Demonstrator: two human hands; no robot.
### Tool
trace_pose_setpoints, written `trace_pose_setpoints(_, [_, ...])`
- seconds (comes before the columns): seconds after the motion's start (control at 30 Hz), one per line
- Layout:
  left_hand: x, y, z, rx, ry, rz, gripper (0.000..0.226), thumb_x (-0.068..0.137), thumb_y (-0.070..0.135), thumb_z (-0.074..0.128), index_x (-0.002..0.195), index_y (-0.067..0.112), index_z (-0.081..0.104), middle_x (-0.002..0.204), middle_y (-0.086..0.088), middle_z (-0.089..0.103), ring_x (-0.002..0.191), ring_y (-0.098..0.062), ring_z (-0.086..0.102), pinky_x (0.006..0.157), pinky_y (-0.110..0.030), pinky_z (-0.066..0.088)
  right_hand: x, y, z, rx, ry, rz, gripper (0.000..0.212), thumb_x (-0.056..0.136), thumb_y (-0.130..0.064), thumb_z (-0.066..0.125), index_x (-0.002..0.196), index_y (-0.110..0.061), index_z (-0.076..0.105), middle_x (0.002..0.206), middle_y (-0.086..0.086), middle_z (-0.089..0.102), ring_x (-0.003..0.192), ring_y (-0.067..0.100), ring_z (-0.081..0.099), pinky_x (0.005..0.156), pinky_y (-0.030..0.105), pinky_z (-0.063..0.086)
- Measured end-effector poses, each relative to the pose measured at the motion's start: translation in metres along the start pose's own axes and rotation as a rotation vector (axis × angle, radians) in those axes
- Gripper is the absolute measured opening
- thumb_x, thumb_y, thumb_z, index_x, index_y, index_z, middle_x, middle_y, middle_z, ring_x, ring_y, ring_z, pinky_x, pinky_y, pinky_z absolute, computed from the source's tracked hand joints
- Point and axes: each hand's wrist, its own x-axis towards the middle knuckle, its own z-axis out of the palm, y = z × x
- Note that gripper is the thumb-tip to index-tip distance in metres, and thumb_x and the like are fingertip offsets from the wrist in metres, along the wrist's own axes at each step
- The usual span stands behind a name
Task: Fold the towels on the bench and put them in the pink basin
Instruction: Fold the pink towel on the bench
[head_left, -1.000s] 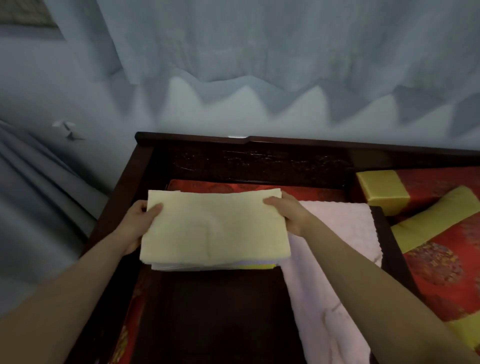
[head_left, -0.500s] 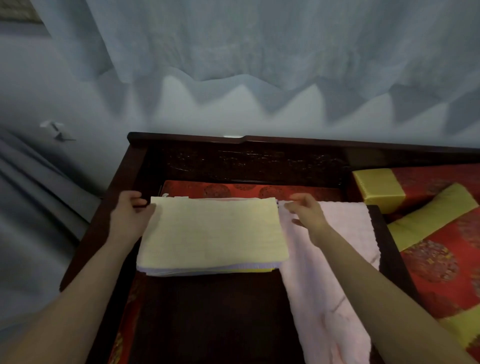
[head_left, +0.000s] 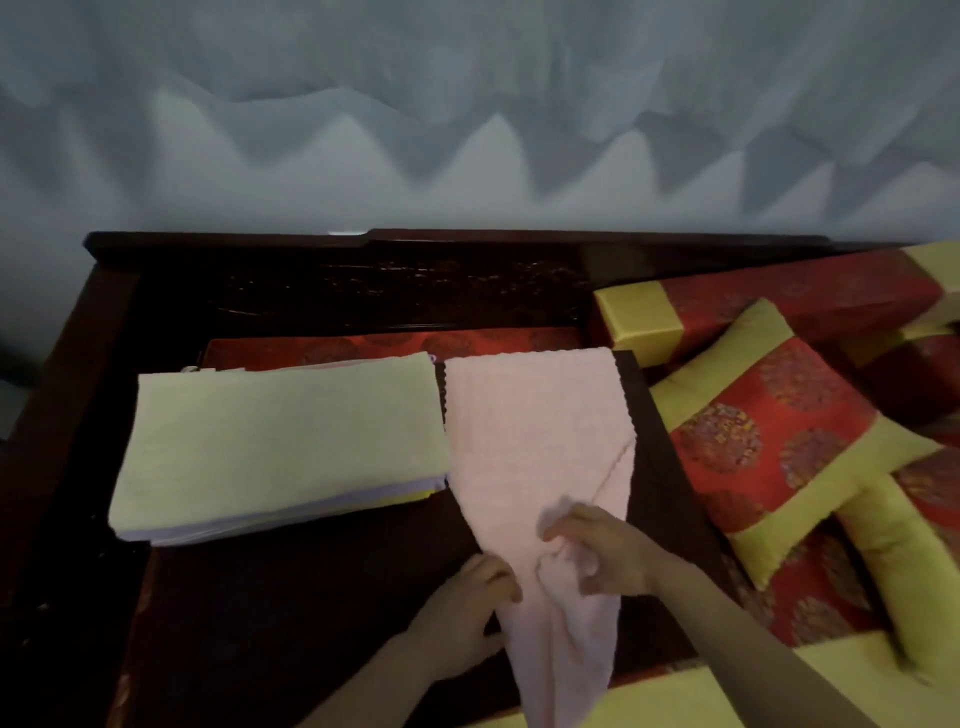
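Observation:
A folded pale yellow towel (head_left: 280, 441) lies on top of a stack of folded towels on the dark wooden bench (head_left: 311, 597), at the left. To its right a pink towel (head_left: 530, 447) lies unfolded, stretching from the back of the bench toward me and hanging over the front. My left hand (head_left: 467, 613) pinches the pink towel's left edge near the front. My right hand (head_left: 597, 551) grips a bunched part of the same towel just to the right. No pink basin is in view.
Red and yellow cushions (head_left: 779, 447) lie to the right of the bench. A dark carved wooden backrest (head_left: 415, 280) runs along the back. Behind it hangs a pale curtain (head_left: 467, 104). A yellow edge (head_left: 727, 691) shows at the front right.
Both hands let go of the yellow towel stack and moved right and toward me onto the pink towel, which they now hold. The camera view shifted to the right.

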Motion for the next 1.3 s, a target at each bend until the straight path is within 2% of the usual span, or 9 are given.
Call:
trace_pose_setpoints(0.13, [0.004, -0.010, 0.008, 0.389, -0.175, 0.128, 0.080, 0.058, 0.066, 0.046, 0.130, 0.033, 0.037, 0.141, 0.003, 0.032, 0.133, -0.014, 0.023, 0.101, -0.035, 0.029, -0.014, 0.001, 0.000, -0.147, -0.070, 0.048, 0.059, 0.070, -0.026, 0.073, 0.126, -0.021, 0.055, 0.123, 0.002, 0.058, 0.113, 0.021, 0.051, 0.091, 0.029, 0.041])
trace_pose_setpoints(0.33, [0.006, -0.012, 0.014, 0.453, 0.164, 0.195, 0.012, 0.074, 0.030, 0.050, 0.086, 0.032, 0.052, 0.099, 0.007, 0.058, 0.100, -0.012, 0.056, 0.095, -0.033, 0.034, -0.034, 0.023, -0.017, 0.556, 0.069, 0.188, 0.033, 0.071, -0.038, 0.080, 0.087, -0.009, 0.075, 0.077, -0.006, 0.066, 0.072, 0.011, 0.056, 0.067, 0.023, 0.042])
trace_pose_setpoints(0.5, [-0.008, 0.016, 0.007, -0.620, 0.425, -0.430, 0.012, 0.099, 0.028, 0.037, 0.101, 0.024, 0.049, 0.088, -0.002, 0.066, 0.076, -0.004, 0.061, 0.076, -0.035, 0.046, -0.048, 0.029, -0.046, 1.014, 0.432, 0.289, 0.041, 0.080, -0.039, 0.069, 0.081, 0.002, 0.073, 0.071, 0.009, 0.071, 0.060, 0.015, 0.063, 0.061, 0.027, 0.047])
trace_pose_setpoints(0.67, [-0.021, 0.053, 0.022, -1.022, 0.228, -0.733, 0.014, 0.096, 0.028, 0.050, 0.109, 0.026, 0.053, 0.113, 0.009, 0.064, 0.101, -0.009, 0.061, 0.094, -0.029, 0.047, -0.051, 0.034, -0.043, 1.109, 0.511, 0.227, 0.042, 0.086, -0.032, 0.061, 0.100, 0.006, 0.069, 0.089, 0.011, 0.071, 0.082, 0.016, 0.065, 0.071, 0.019, 0.051])
trace_pose_setpoints(0.83, [-0.034, 0.066, 0.043, -1.465, 0.173, -0.880, 0.019, 0.089, 0.012, 0.058, 0.101, -0.001, 0.066, 0.084, -0.010, 0.074, 0.074, -0.020, 0.070, 0.063, -0.025, 0.052, -0.050, 0.036, -0.034, 1.154, 0.506, 0.220, 0.033, 0.088, -0.033, 0.059, 0.102, -0.005, 0.068, 0.091, 0.012, 0.068, 0.085, 0.025, 0.062, 0.084, 0.041, 0.050])
trace_pose_setpoints(0.97, [-0.026, 0.070, 0.042, -1.129, 0.368, -0.831, 0.049, 0.071, 0.030, 0.071, 0.113, 0.020, 0.048, 0.101, -0.002, 0.061, 0.083, -0.015, 0.060, 0.064, -0.026, 0.050, -0.049, 0.035, -0.028, 1.178, 0.481, 0.248, 0.020, 0.094, -0.025, 0.055, 0.099, -0.010, 0.068, 0.082, 0.006, 0.067, 0.070, 0.012, 0.061, 0.060, 0.026, 0.050])
trace_pose_setpoints(1.07, [-0.017, 0.078, 0.048, -0.696, 0.287, -0.683, 0.039, 0.067, 0.027, 0.075, 0.096, 0.030, 0.048, 0.086, 0.008, 0.063, 0.075, -0.002, 0.060, 0.067, -0.015, 0.047, -0.054, 0.037, -0.024, 1.270, 0.376, 0.245, 0.023, 0.094, -0.020, 0.055, 0.107, -0.006, 0.068, 0.100, 0.013, 0.073, 0.089, 0.021, 0.069, 0.076, 0.032, 0.056])
trace_pose_setpoints(1.2, [-0.013, 0.073, 0.050, -0.473, 0.022, -0.567, 0.016, 0.075, 0.023, 0.062, 0.068, 0.031, 0.050, 0.062, 0.012, 0.056, 0.059, 0.007, 0.049, 0.067, -0.018, 0.047, -0.065, 0.046, -0.025, 1.210, 0.021, 0.368, 0.028, 0.090, -0.020, 0.061, 0.109, -0.001, 0.068, 0.110, 0.018, 0.070, 0.102, 0.027, 0.067, 0.092, 0.039, 0.052])
trace_pose_setpoints(1.3, [-0.016, 0.077, 0.049, -0.792, -0.365, -0.352, 0.029, 0.073, 0.025, 0.054, 0.099, 0.033, 0.063, 0.076, 0.019, 0.070, 0.077, 0.014, 0.059, 0.078, -0.010, 0.044, -0.068, 0.048, -0.026, 1.076, -0.192, 0.350, 0.033, 0.086, -0.022, 0.065, 0.109, 0.001, 0.067, 0.111, 0.016, 0.070, 0.103, 0.024, 0.066, 0.090, 0.033, 0.051])
